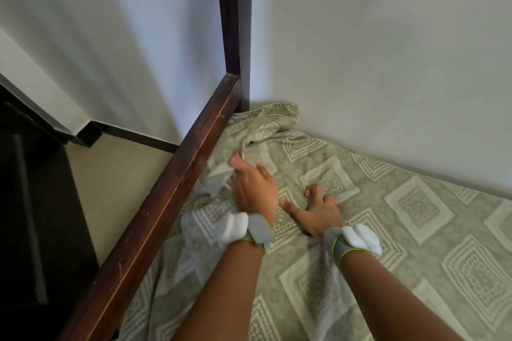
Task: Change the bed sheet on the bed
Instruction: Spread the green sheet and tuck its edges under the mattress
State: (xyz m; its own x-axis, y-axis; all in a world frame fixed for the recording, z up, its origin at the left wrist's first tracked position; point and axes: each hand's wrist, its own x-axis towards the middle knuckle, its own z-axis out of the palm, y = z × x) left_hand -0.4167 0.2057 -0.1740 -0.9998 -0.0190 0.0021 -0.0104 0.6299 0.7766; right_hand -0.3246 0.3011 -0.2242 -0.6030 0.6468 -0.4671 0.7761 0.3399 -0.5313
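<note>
Down on the bed: a green bed sheet (360,216) with pale diamond blocks, spread over the mattress, long axis running from 5 o'clock up toward the corner at 11 o'clock. Far corner of the sheet loose and bunched into a crumpled heap (273,122) at about 12 o'clock from the hands, right against the dark wooden post (234,22) and touching the white wall (388,50). Left edge rumpled along the dark wooden bed rail (177,188), which slants from 7 o'clock up to the post at 12 o'clock.

Left hand (253,188) near the rail, fingers (235,163) curled round a fold of the sheet, gripping a gathered bit of cloth that trails toward the bunched corner. Right hand (318,209) just beside it at 3 o'clock, apart from the left, fingers spread wide and bent at the knuckles, tips pressing down on the flat sheet, thumb pointing toward 9 o'clock. Grey wristbands with white blocks on both wrists, left (243,228) and right (352,241).

Beyond the rail at 9 o'clock, pale floor (116,183) with a dark skirting (130,135) along the wall's foot, and a dark piece of furniture (33,216) at the far left, too shadowed to make out.
</note>
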